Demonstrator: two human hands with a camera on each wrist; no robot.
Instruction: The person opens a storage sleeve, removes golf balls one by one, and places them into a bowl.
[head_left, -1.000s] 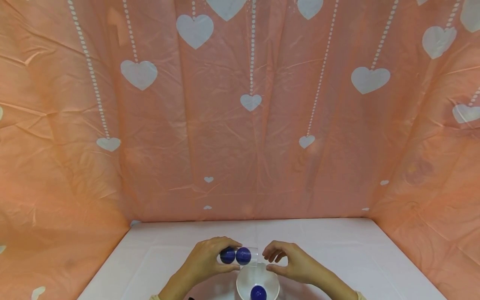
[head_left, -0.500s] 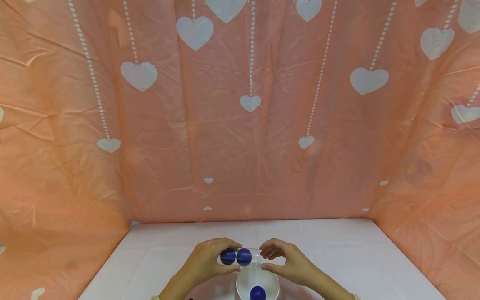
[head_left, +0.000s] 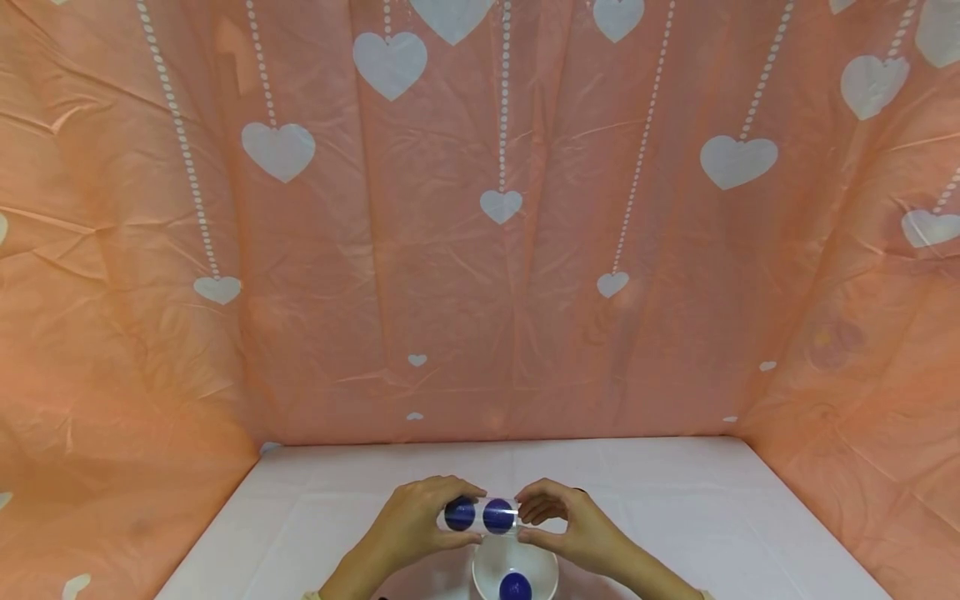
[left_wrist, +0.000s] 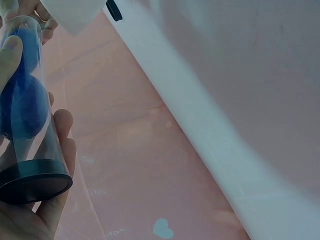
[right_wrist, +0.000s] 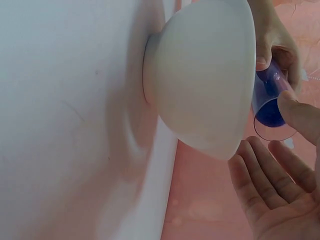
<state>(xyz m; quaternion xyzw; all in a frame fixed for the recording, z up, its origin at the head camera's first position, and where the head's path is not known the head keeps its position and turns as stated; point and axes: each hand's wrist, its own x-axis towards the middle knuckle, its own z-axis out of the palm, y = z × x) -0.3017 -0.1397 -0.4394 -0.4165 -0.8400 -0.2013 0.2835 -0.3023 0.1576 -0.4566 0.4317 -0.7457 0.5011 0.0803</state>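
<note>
My left hand (head_left: 420, 517) grips a clear tube (head_left: 479, 505) lying sideways, its mouth to the right. Two dark blue balls (head_left: 498, 517) sit in line inside it. A black cap (left_wrist: 37, 182) closes the tube's other end, as the left wrist view shows. At the mouth is my right hand (head_left: 566, 521), thumb and bent fingers spaced apart around the rim. In the right wrist view, the right thumb (right_wrist: 295, 112) overlaps the rim. Below the tube stands a white bowl (right_wrist: 205, 80) with another blue ball (head_left: 516, 587) in it.
The white tabletop (head_left: 337, 475) spreads around the bowl. An orange-pink sheet with white hearts (head_left: 450, 292) hangs behind it and along both sides. A small black object (left_wrist: 114, 10) shows at the top of the left wrist view.
The tube has shifted slightly right, and the balls in it sit nearer its mouth. My right hand has come left, up to the rim. The bowl and its ball stay put.
</note>
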